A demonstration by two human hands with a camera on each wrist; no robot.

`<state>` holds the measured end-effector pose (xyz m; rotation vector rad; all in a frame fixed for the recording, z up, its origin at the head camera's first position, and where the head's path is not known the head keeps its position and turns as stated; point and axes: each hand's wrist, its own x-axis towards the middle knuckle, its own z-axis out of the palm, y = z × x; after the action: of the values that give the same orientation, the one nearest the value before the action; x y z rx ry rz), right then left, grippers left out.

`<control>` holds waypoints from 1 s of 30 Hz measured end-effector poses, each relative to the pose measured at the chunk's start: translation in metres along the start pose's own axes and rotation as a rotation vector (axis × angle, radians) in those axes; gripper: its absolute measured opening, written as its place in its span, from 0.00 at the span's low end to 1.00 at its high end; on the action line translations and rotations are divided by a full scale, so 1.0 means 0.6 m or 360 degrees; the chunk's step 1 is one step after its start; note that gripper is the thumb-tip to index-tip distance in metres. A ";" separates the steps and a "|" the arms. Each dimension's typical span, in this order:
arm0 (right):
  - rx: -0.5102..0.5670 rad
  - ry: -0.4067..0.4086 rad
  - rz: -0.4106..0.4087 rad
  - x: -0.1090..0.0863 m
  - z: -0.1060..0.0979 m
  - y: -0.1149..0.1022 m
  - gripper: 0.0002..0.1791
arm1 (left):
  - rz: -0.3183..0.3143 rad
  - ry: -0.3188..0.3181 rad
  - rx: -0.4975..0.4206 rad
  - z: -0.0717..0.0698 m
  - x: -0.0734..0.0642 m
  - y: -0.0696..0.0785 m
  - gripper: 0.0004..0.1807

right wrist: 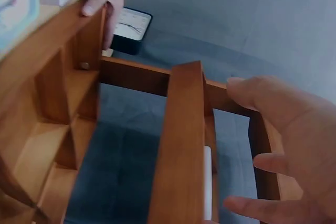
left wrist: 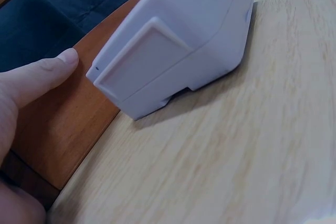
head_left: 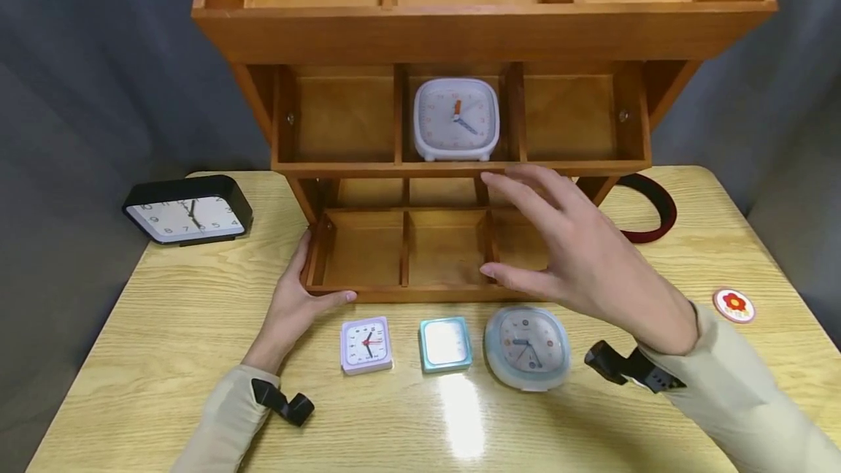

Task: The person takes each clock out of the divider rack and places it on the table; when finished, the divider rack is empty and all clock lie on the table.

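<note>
A tiered wooden storage box (head_left: 486, 35) stands with its stepped, divided trays spread open. At the lowest tray (head_left: 368, 294), my left hand (head_left: 285, 312) grips the left front corner, thumb on the front and fingers along the side. My right hand (head_left: 581, 258) hovers with thumb and fingers spread apart, holding nothing, before the right half of the lower trays. A white alarm clock (head_left: 456, 133) sits upright in the centre compartment of the middle tray. In front of the box are a lilac clock (head_left: 366, 345), a teal square clock (head_left: 445, 345) and a pale blue rounded clock (head_left: 528, 349).
To the left of the box stands a black clock (head_left: 190, 214). Behind the right side lies a dark red ring-shaped band (head_left: 660, 221). A round badge with a red flower (head_left: 734, 305) lies near the table's right edge. The top tray (head_left: 486, 35) overhangs the lower ones.
</note>
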<state>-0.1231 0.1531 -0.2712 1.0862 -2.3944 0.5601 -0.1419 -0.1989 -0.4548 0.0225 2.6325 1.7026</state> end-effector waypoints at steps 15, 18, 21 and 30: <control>-0.0038 0.0141 0.0029 0.089 0.008 0.014 0.41 | 0.0003 0.0000 0.0008 0.003 0.005 0.003 0.68; -0.0050 0.0166 0.0063 0.102 0.012 0.019 0.41 | -0.0010 -0.0001 0.0023 0.002 0.006 0.002 0.68; -0.0059 0.0156 0.0126 0.116 0.015 0.022 0.40 | -0.0018 0.0002 0.0027 0.002 0.006 0.002 0.68; -0.0160 0.0035 0.0262 0.164 0.032 0.026 0.41 | -0.0026 -0.0004 0.0005 0.001 0.003 0.000 0.69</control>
<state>-0.1973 0.0944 -0.2354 0.8418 -2.4786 0.4973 -0.1436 -0.1983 -0.4553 0.0031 2.6261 1.6926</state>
